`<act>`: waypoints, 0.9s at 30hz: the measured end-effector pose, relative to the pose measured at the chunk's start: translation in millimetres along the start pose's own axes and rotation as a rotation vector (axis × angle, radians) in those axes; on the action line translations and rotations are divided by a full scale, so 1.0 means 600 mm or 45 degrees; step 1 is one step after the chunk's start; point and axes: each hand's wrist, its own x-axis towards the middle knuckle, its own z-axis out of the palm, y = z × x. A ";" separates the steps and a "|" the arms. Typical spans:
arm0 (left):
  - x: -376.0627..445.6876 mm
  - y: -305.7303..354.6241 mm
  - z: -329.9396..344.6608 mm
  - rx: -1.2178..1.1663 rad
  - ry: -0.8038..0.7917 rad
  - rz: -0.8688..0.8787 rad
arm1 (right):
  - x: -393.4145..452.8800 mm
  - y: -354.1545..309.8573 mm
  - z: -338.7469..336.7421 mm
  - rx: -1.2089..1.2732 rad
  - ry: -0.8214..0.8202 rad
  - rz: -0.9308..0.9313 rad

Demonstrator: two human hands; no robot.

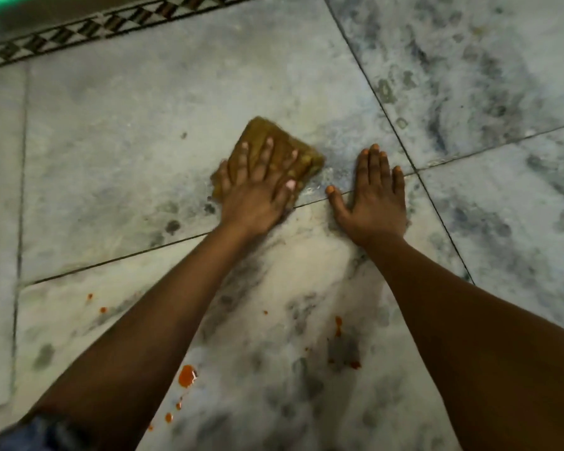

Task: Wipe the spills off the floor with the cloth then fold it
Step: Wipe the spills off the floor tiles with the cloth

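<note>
From the head view, the left hand [254,187] presses flat, fingers spread straight, on the folded brown cloth [274,151] lying on the marble floor [127,125] near centre. At 3 o'clock of the cloth, just beside it, the right hand [372,196] rests flat on the floor, fingers straight, holding nothing. Orange-red spills [187,375] dot the tiles toward 6 and 7 o'clock, well apart from the cloth

The marble-tiled floor [137,131] carries a folded brown cloth [293,148] under the left hand [258,187]; the right hand [373,196] lies flat just beside it. Orange-red spills [187,376] (several drops) dot the nearer tile, and a patterned border strip [88,27] runs along the far edge.
</note>
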 end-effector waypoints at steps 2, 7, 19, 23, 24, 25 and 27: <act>-0.058 -0.056 -0.001 0.018 -0.001 -0.094 | 0.002 -0.001 -0.002 0.015 -0.015 -0.016; -0.052 -0.190 -0.033 -0.027 -0.106 -0.611 | -0.018 -0.024 -0.001 0.018 -0.057 -0.024; -0.184 -0.241 -0.013 -0.050 -0.024 -0.411 | -0.065 -0.125 0.044 0.003 -0.010 -0.209; -0.125 -0.311 -0.037 -0.137 -0.011 -0.704 | -0.066 -0.130 0.043 0.036 0.007 -0.199; -0.108 -0.316 -0.043 -0.167 -0.017 -0.747 | -0.065 -0.129 0.042 0.032 0.003 -0.201; -0.095 -0.317 -0.051 -0.186 -0.022 -0.775 | -0.064 -0.130 0.042 0.031 0.009 -0.200; -0.093 -0.312 -0.063 -0.210 -0.061 -0.771 | -0.064 -0.131 0.043 0.023 0.004 -0.209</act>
